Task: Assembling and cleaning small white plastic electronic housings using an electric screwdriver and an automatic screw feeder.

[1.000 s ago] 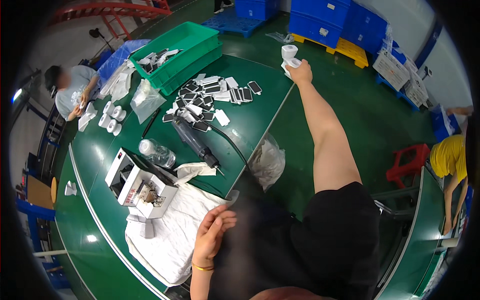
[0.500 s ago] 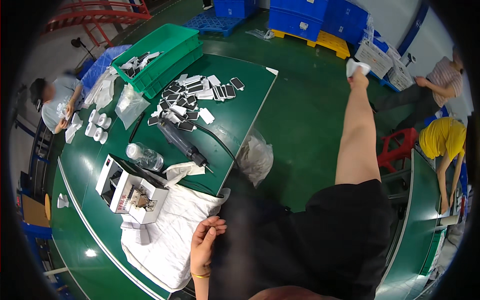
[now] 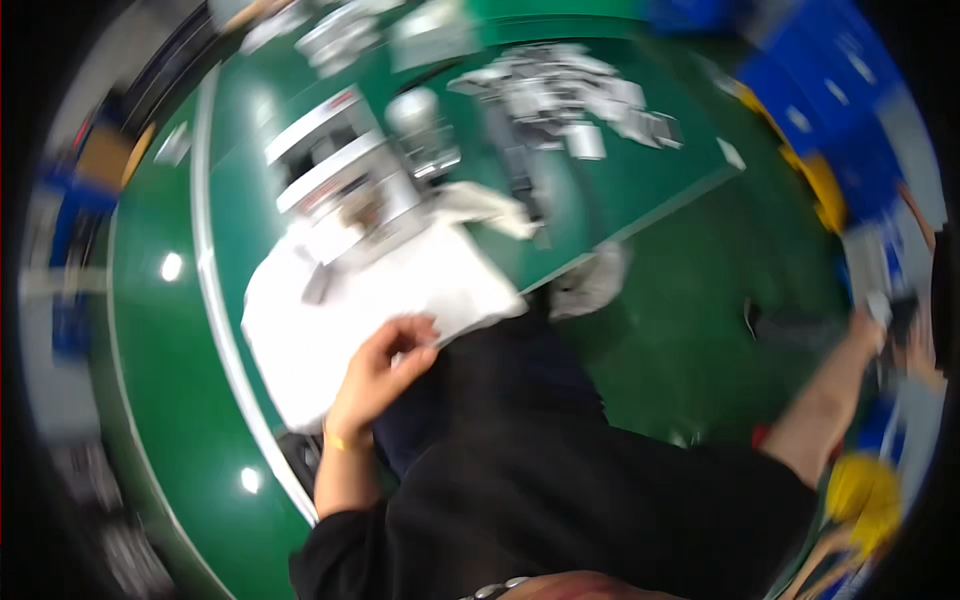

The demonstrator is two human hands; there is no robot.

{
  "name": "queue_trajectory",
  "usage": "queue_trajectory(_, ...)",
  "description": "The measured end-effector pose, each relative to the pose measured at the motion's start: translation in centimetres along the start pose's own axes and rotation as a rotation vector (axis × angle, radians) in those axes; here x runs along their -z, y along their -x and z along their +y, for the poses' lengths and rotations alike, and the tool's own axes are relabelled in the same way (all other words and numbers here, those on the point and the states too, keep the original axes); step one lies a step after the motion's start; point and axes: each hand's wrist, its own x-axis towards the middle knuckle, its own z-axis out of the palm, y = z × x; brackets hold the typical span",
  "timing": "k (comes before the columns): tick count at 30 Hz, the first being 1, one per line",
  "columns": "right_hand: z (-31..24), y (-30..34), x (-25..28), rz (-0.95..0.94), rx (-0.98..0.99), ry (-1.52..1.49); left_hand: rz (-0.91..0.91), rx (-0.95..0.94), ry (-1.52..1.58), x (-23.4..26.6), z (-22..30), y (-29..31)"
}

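My left hand (image 3: 385, 365) is loosely curled at the near edge of a white cloth (image 3: 430, 285), a gap showing between thumb and fingers. Nothing can be seen in it. Far out to the right, my right arm is stretched toward another person. That right hand (image 3: 864, 328) is closed on a small white part (image 3: 880, 308), blurred and only partly visible. The other person's hand (image 3: 918, 350) is close beside it; whether it touches the part, I cannot tell. On the cloth's far side stands a white and black benchtop machine (image 3: 350, 180).
Behind the machine are a clear bottle (image 3: 425, 135), a dark electric screwdriver (image 3: 512, 165) and a pile of white and black flat pieces (image 3: 570, 90). The green table (image 3: 640, 190) has its edge at my right. Blue crates (image 3: 820, 100) stand beyond; someone in yellow (image 3: 865, 500) is lower right.
My view has swung right, blurring the picture. My right hand, with the white part, is now close to the other person's hand. My left hand remains loosely curled near the cloth.
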Motion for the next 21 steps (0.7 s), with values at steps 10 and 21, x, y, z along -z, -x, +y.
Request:
queue_trajectory(10,0.7,0.8,17.0,-0.174,-0.159,-1.101,0.791,-0.093,-1.049,11.0,4.8,4.7)
queue_trajectory(21,-12.6,-18.8,12.9,-0.865,-0.047,-3.092,0.692,-0.214,-1.21,11.2,0.6,-8.5)
